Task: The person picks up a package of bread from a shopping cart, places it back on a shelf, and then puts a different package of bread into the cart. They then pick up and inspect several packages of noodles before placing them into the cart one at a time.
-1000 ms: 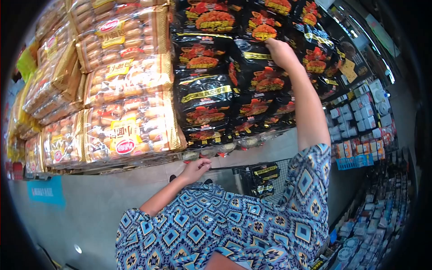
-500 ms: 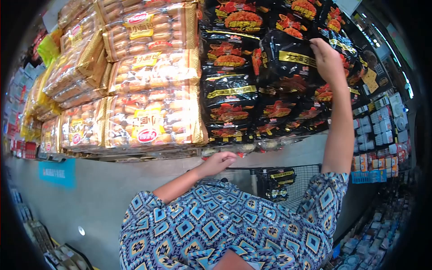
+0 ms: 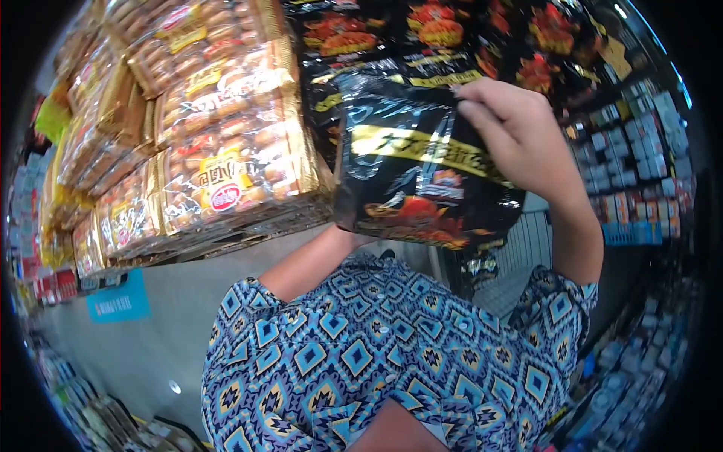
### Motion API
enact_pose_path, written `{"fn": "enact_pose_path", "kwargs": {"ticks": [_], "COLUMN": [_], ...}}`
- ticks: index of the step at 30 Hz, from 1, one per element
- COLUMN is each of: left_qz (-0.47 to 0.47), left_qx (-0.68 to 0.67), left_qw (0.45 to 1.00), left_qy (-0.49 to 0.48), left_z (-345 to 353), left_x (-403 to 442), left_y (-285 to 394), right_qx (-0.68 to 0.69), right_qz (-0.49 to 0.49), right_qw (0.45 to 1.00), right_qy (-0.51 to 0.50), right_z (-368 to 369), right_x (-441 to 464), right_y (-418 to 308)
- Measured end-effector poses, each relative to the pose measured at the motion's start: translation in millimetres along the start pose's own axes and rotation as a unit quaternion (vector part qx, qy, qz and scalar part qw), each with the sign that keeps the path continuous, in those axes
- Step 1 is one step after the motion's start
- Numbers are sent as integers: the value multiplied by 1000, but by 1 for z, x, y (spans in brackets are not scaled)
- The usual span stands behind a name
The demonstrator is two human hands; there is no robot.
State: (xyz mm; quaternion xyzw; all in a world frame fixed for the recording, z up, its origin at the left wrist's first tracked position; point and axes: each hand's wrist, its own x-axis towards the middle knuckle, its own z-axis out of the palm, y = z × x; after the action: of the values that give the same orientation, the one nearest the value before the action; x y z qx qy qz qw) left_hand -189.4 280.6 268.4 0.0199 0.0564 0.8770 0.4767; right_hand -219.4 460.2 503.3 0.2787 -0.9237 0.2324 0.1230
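Note:
My right hand pinches the upper right corner of a black snack bag. The bag has a yellow band with dark lettering and a picture of red and orange food. It hangs in front of my chest, before the stack of similar black snack bags. Behind its lower left edge is my left hand. Only the wrist and a sliver of that hand show; its fingers are hidden, and whether it touches the bag I cannot tell.
Clear-and-gold packs of small bread rolls are piled at the left. A wire shopping cart stands close on my right, with black packaging inside. Stocked shelves line the right side. A blue sign hangs below the bread display.
The black snack bag has come off the stack, down and toward me in my right hand. My left hand is now mostly covered by it. The view has shifted slightly.

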Motion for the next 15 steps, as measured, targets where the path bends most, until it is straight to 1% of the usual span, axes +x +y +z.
{"fn": "enact_pose_path", "kwargs": {"ticks": [1,2,3,4,5,6,7,8,9,10,12,14,15], "left_qz": [1,5,-2,-6,-10,-16,-6,8,-5,-7,13,24,27], "left_qx": [-33,-65,-66,-54,-41,-39,-39,-35,-88,-87,-57,-39,-14], "left_qw": [999,998,998,998,997,997,999,999,996,996,998,999,999], "left_qy": [-11,-20,-15,25,65,68,38,7,6,10,9,9,24], "left_z": [1,2,3,4,6,9,14,16,18,16,7,4,2], "left_x": [2,2,2,1,0,-1,-1,7,5,3,0,-3,2], "left_y": [-4,-8,-9,-10,-10,-9,-8,-14,-14,-13,-16,-15,-18], "right_qx": [30,30,24,18,21,60,98,100,114,128,148,127,127], "right_qz": [4,24,35,45,50,71,90,89,85,79,64,81,77], "right_qw": [1000,999,998,997,997,992,984,984,981,976,977,969,970], "right_qy": [5,-15,-36,-56,-53,-87,-120,-115,-135,-156,-141,-194,-192], "right_z": [9,12,14,16,19,22,24,21,22,23,27,22,22], "right_x": [-5,-8,-11,-13,-15,-17,-18,-25,-24,-22,-26,-22,-26], "right_y": [3,1,3,7,13,20,25,36,37,38,41,37,42]}}
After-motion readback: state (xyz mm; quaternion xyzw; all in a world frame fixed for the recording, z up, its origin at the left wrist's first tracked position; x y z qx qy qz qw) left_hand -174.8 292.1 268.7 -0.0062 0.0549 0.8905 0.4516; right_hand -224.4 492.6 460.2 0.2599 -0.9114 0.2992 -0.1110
